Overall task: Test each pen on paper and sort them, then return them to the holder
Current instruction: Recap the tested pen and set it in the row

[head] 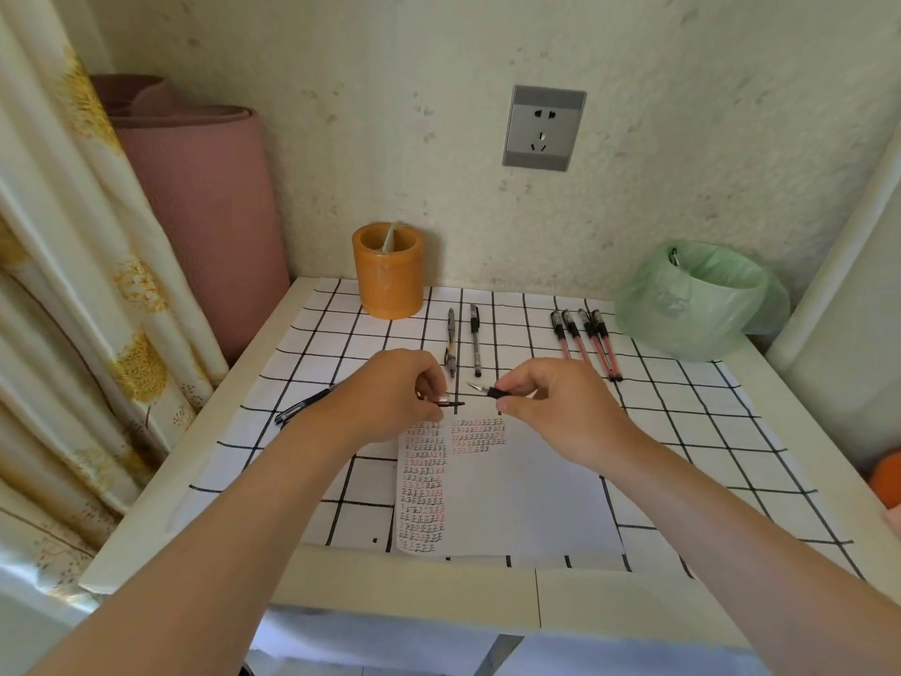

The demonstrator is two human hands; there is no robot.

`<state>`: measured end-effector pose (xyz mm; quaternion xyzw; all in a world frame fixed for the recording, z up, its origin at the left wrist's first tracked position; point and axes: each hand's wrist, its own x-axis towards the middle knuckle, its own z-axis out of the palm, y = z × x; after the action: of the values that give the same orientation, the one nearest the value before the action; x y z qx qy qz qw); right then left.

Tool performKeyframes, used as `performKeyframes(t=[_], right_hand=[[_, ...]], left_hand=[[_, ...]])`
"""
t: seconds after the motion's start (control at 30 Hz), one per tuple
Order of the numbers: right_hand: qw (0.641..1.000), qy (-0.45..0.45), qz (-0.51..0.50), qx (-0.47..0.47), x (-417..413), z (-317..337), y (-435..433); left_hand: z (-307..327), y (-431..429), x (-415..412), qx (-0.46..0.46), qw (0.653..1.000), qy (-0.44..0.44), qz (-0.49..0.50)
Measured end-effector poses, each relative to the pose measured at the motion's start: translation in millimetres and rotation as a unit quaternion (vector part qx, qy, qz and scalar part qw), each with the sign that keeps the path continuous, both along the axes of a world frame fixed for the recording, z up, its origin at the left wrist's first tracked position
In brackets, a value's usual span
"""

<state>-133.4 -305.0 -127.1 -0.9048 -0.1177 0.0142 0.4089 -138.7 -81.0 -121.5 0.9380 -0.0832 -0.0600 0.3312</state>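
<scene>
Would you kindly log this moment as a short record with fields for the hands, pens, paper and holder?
left hand: holds a cap
right hand: holds an uncapped pen
red pens: four side by side, near the bin
black pens: two, right of the holder
side pen: alone, by left forearm
paper: covered with black and red test marks

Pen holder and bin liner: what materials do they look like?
Pen holder: thick-walled orange cylinder with a smooth, slightly waxy sheen; looks like moulded plastic or resin, though glazed ceramic can't be ruled out. Bin liner: thin translucent pale-green plastic film, crinkled and folded over the rim, with the bin's shape showing through.
</scene>
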Motion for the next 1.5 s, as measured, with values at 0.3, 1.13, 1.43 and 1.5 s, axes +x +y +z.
performKeyframes(t=[0.3, 1.13, 1.43, 1.5], right_hand=[[0.991, -0.059, 0.054, -0.111, -7, -1, 2], [0.913, -0.275, 0.075, -0.293, -12, -10, 23], [0.903, -0.300, 0.092, -0.293, -10, -11, 28], [0.900, -0.305, 0.090, -0.298, -11, -11, 27]], left_hand=[[2, -5, -1, 0.040, 0.999, -0.003, -0.001], [12, -29, -17, -0.183, 0.958, 0.220, 0.015], [15, -24, -18, -0.193, 0.953, 0.232, 0.015], [14, -26, -19, -0.193, 0.952, 0.237, 0.019]])
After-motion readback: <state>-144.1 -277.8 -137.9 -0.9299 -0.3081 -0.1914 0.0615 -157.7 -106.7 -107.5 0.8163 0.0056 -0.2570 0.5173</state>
